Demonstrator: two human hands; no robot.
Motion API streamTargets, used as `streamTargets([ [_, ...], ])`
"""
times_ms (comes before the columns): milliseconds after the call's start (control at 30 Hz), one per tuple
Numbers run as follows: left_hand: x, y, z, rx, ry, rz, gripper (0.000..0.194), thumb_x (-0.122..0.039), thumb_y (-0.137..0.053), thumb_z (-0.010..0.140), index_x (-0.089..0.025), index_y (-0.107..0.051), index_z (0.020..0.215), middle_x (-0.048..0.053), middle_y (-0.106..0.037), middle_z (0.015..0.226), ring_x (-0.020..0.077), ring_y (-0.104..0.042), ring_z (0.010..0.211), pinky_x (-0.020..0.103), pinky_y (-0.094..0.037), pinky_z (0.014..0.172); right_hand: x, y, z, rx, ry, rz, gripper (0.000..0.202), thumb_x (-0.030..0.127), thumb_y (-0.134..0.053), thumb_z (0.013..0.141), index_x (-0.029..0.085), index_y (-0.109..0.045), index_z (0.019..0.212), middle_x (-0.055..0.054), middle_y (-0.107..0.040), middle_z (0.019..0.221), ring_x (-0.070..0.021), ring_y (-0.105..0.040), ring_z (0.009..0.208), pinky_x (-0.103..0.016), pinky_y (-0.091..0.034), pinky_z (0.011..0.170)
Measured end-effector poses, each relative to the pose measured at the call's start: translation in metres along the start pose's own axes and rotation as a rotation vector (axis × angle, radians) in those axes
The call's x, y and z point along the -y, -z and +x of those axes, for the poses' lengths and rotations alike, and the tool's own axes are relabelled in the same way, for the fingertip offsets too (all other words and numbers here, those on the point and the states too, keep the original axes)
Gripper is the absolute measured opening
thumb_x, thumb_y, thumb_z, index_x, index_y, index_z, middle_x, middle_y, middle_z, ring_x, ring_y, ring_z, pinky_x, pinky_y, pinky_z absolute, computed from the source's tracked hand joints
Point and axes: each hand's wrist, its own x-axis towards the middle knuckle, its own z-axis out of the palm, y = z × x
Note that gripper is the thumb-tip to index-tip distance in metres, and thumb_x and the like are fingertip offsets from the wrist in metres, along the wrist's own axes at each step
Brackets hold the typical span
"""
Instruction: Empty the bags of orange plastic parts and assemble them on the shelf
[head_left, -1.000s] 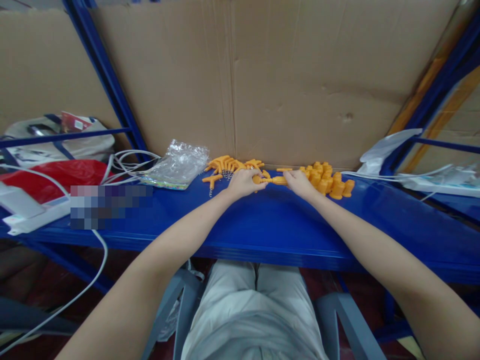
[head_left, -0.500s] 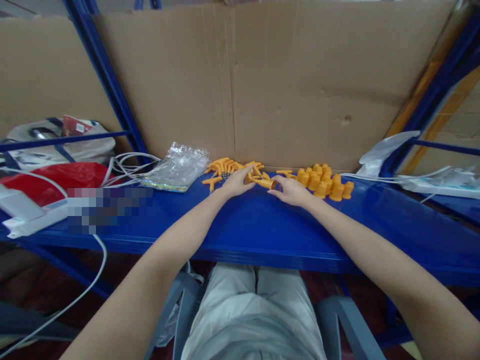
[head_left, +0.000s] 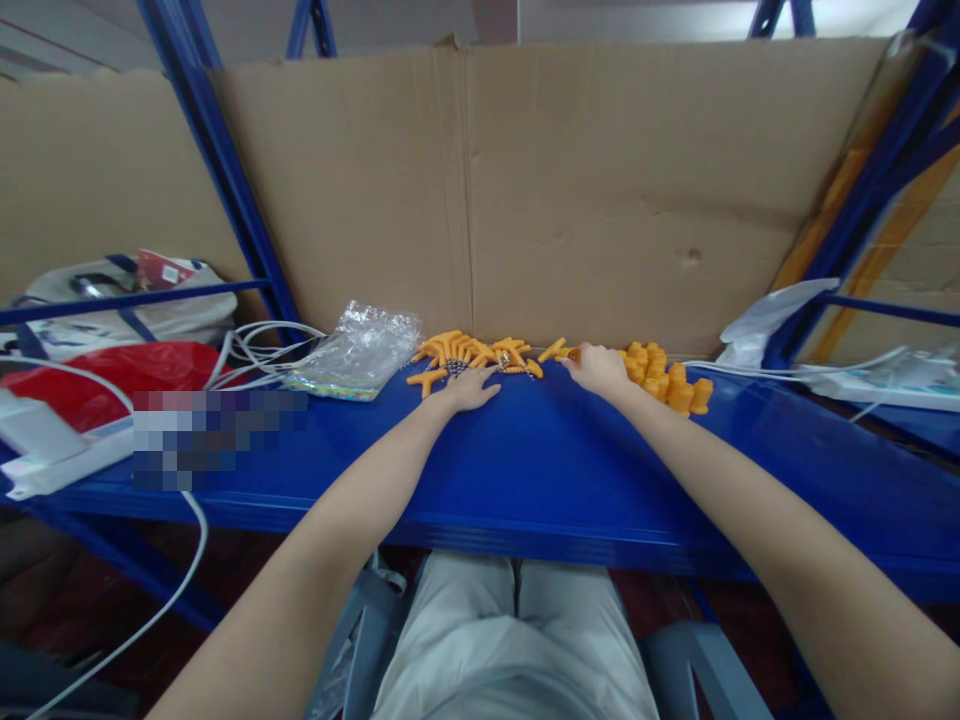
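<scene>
Orange T-shaped pieces with small metal chains (head_left: 448, 346) lie in a pile at the back of the blue table. My left hand (head_left: 472, 390) rests with its fingers spread at the pile's front edge, holding nothing. A single T-shaped piece (head_left: 426, 381) lies just left of it. My right hand (head_left: 598, 370) is closed round an orange cup-shaped piece (head_left: 574, 354), mostly hidden by the fingers. Behind and right of that hand stand several orange cup-shaped pieces (head_left: 660, 375) in a cluster. Another orange piece (head_left: 553, 349) lies to the left of the right hand.
The blue table (head_left: 517, 480) backs onto a cardboard sheet (head_left: 570, 200). A clear plastic bag (head_left: 360, 345) lies left of the pile, near white cables (head_left: 255, 335) and a red bag (head_left: 150, 375). Blue posts (head_left: 232, 170) frame the sides. A white power strip (head_left: 885, 385) lies at right.
My hands have moved apart. The left has let go of an orange piece and lies flat; the right has shifted rightward towards the cups, holding the cup-shaped piece. The view has tilted up slightly.
</scene>
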Motion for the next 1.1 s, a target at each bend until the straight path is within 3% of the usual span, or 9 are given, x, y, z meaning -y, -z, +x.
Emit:
streamTargets([
  [167,-0.003,0.004,-0.001,0.018,0.019,0.025,0.049,-0.044,-0.044,0.099,-0.022,-0.063,0.138,0.011,-0.052,0.155,0.0296,-0.047,0.144,0.045,-0.038,0.118,0.005,-0.011,0.003,0.104,-0.033,-0.025,0.05,0.04,-0.045,0.102,0.005,-0.068,0.129,-0.027,-0.07,0.124,-0.034,-0.065,0.124,-0.038,-0.05,0.098],
  [300,-0.006,0.005,-0.003,-0.014,0.048,0.042,0.047,-0.045,-0.047,0.098,-0.021,-0.067,0.133,0.013,-0.062,0.144,0.031,-0.056,0.134,0.044,-0.044,0.112,0.006,-0.021,0.002,0.111,0.009,-0.015,0.05,0.038,-0.046,0.101,0.005,-0.066,0.132,-0.027,-0.069,0.127,-0.0339,-0.065,0.125,-0.038,-0.05,0.099],
  [500,-0.009,0.005,-0.004,-0.065,0.069,0.051,0.048,-0.044,-0.05,0.095,-0.022,-0.069,0.133,0.014,-0.063,0.14,0.0345,-0.056,0.132,0.048,-0.045,0.111,0.013,-0.028,0.002,0.105,0.077,-0.058,0.045,0.034,-0.046,0.102,0.006,-0.067,0.131,-0.027,-0.07,0.124,-0.0326,-0.067,0.121,-0.038,-0.052,0.097],
  [733,-0.014,0.006,-0.006,-0.206,0.071,0.056,0.03,-0.031,-0.054,0.089,-0.026,-0.081,0.1,0.007,-0.078,0.107,0.0294,-0.067,0.112,0.042,-0.054,0.099,0.024,-0.029,0.003,0.098,0.07,-0.043,0.041,0.034,-0.05,0.103,0.006,-0.071,0.125,-0.028,-0.07,0.123,-0.0321,-0.067,0.121,-0.038,-0.052,0.097],
  [900,-0.019,0.011,-0.01,-0.214,0.096,0.033,0.03,-0.025,-0.051,0.089,-0.021,-0.08,0.098,0.012,-0.077,0.11,0.0297,-0.068,0.112,0.043,-0.053,0.098,0.027,-0.034,-0.001,0.03,0.058,-0.048,0.043,0.033,-0.049,0.102,0.002,-0.068,0.125,-0.031,-0.07,0.12,-0.0361,-0.069,0.117,-0.043,-0.055,0.092],
  [1100,-0.017,0.009,-0.009,-0.242,0.093,0.055,0.029,-0.028,-0.055,0.089,-0.02,-0.078,0.105,0.012,-0.074,0.114,0.0303,-0.066,0.114,0.042,-0.054,0.098,0.026,-0.037,-0.004,0.005,0.036,-0.066,0.05,0.037,-0.048,0.103,0.0,-0.06,0.133,-0.035,-0.066,0.123,-0.0413,-0.068,0.113,-0.052,-0.054,0.089],
])
